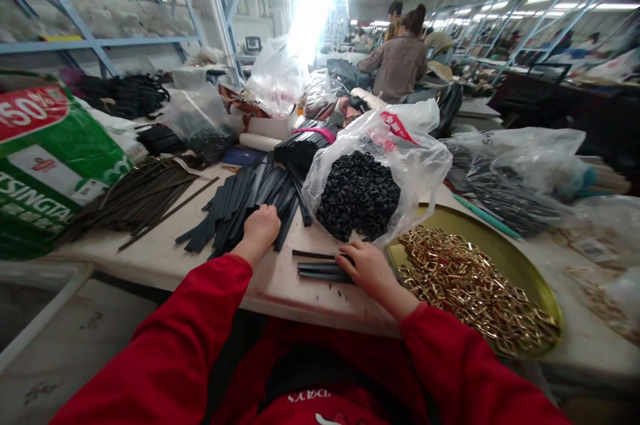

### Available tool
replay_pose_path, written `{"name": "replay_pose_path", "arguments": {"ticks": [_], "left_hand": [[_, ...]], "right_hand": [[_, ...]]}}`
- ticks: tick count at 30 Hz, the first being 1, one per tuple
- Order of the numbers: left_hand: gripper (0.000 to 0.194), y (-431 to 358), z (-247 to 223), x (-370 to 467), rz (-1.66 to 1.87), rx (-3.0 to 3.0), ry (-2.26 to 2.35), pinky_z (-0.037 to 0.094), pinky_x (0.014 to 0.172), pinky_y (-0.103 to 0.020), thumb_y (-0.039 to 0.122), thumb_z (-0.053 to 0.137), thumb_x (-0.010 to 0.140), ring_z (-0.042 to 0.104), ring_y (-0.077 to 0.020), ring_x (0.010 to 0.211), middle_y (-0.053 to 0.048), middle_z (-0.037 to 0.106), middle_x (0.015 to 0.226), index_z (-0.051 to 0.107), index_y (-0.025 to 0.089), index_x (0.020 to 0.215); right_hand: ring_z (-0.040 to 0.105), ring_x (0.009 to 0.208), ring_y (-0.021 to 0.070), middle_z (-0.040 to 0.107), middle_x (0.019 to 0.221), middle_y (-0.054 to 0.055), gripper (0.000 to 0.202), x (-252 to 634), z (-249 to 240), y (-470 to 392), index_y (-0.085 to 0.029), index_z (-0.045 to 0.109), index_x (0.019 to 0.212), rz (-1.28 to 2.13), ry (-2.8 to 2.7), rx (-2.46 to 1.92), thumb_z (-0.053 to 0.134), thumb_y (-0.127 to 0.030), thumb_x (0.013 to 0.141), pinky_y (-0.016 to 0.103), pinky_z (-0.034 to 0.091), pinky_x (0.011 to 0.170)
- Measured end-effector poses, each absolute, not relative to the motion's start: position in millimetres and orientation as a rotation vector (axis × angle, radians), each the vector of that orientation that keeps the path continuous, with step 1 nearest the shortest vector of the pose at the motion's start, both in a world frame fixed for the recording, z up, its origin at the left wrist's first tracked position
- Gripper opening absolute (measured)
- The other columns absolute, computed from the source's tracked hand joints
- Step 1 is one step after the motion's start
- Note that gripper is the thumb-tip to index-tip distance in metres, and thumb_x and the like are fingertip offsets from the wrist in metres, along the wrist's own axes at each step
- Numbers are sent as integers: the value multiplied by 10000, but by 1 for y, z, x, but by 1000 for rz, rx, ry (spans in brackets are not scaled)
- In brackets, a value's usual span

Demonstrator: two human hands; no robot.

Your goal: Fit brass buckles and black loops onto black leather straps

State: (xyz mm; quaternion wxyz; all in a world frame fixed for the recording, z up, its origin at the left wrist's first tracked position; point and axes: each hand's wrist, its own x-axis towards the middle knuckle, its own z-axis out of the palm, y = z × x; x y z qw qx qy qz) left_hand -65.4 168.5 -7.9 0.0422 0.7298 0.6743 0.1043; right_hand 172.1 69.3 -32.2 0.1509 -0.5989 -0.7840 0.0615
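My left hand (261, 230) is closed at the near edge of a pile of flat black strips (235, 202); its fingertips touch the strips, and what they pinch is too small to make out. My right hand (367, 266) rests over the right ends of several short dark strips (323, 270) lying near the table's front edge, its fingers bent and slightly apart. Beyond it stands an open clear plastic bag (417, 145) full of small black loops (357, 195). To the right, a gold round tray (543, 285) carries a heap of gold metal buckles (470, 278).
A green printed bag (55, 165) and long brown strips (145, 195) occupy the left side. At the right are a teal tool (487, 215) and plastic bags (520, 152). A person (400, 65) is farther back, beyond piled materials.
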Motion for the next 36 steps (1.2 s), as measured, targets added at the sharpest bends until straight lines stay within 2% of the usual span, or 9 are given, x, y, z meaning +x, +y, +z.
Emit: {"name": "replay_pose_path", "arguments": {"ticks": [4, 7, 10, 14, 19, 22, 25, 29, 36], "left_hand": [[313, 141, 5, -60, 479, 2149, 1920, 445, 796, -335, 142, 351, 810, 592, -245, 953, -176, 594, 1015, 485, 73, 1085], [297, 115, 8, -44, 500, 2052, 1695, 460, 611, -224, 125, 360, 779, 612, -137, 690, -61, 633, 814, 516, 120, 1031], [236, 91, 5, -27, 551, 1560, 1318, 346, 404, -171, 188, 339, 803, 468, -64, 427, 24, 539, 625, 523, 124, 935], [187, 77, 0, -14, 569, 1103, 1079, 296, 374, -157, 296, 456, 782, 418, -39, 390, 56, 490, 594, 487, 131, 866], [135, 79, 2, -6, 545, 970, 1073, 319, 378, -156, 255, 467, 778, 463, -46, 395, 50, 513, 583, 468, 140, 849], [97, 81, 5, -3, 508, 952, 1110, 339, 393, -156, 179, 446, 762, 510, -54, 426, 30, 558, 627, 453, 146, 853], [118, 82, 4, -1, 535, 1038, 1116, 314, 388, -149, 152, 420, 761, 464, -38, 403, 39, 561, 630, 452, 152, 875], [180, 83, -4, 3, 639, 1234, 1096, 262, 364, -161, 333, 436, 812, 346, -44, 368, 80, 462, 520, 474, 161, 849], [199, 72, -4, 4, 542, 1558, 1135, 299, 452, -184, 322, 441, 803, 402, -69, 459, 69, 447, 516, 496, 167, 691]], "right_hand": [[564, 877, 176, 610, 929, 78, 232, 183, -25, 84, -163, 619, 939, 65, -2071, -1818, 417, -262, 883, 262, 386, 769], [572, 830, 173, 604, 912, 72, 178, 187, -26, 105, -171, 622, 935, 41, -2121, -1932, 488, -243, 844, 255, 387, 722], [576, 785, 173, 601, 887, 72, 150, 186, -33, 121, -176, 642, 890, 57, -2181, -1963, 530, -243, 817, 255, 386, 678], [564, 816, 170, 587, 911, 74, 149, 187, -40, 131, -178, 648, 851, 83, -2248, -1914, 508, -224, 823, 252, 387, 708], [543, 853, 185, 586, 896, 85, 140, 191, -40, 135, -155, 627, 775, 119, -2276, -1730, 492, -179, 805, 285, 390, 783], [552, 806, 183, 600, 843, 78, 108, 192, -36, 131, -152, 588, 719, 332, -1983, -1637, 507, -195, 776, 308, 417, 762], [574, 666, 153, 611, 730, 29, 148, 191, -27, 115, -166, 560, 766, 904, -1446, -1559, 551, -314, 758, 296, 462, 649], [591, 602, 100, 631, 767, -10, 301, 184, -14, 87, -206, 574, 956, 1511, -898, -1284, 626, -379, 715, 251, 488, 597], [567, 556, 88, 614, 671, -25, 289, 176, -14, 57, -187, 631, 873, 1415, -976, -1309, 667, -396, 676, 233, 479, 559]]}}
